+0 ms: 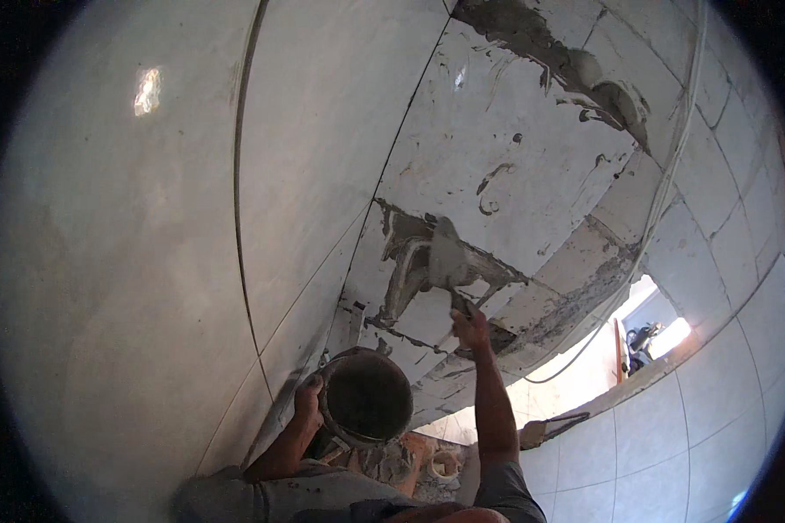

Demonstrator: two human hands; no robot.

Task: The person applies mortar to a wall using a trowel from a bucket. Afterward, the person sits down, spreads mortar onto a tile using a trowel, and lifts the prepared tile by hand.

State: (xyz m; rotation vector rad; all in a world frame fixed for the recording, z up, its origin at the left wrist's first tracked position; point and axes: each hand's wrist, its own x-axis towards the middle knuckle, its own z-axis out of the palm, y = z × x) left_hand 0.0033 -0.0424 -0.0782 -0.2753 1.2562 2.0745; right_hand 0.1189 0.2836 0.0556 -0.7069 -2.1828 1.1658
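The left hand [307, 404] has its fingers curled against the bucket [366, 358], at its left side. The right hand [469, 330] has its fingers wrapped around the handle of the trowel [446, 254], whose blade lies over grey mortar [404, 281] on the wall [532, 166]. A cable [676, 157] runs right of them.

Looks smooth and glossy on the large tile [131, 261], with a bright reflection. Rough, matt and ridged in the grey mortar [402, 283]. Dull and smeared on the trowel [447, 253], dark and matt on the bucket [405, 385]. Looks like matt cloth on the sleeve [507, 492], smooth plastic on the cable [662, 196].
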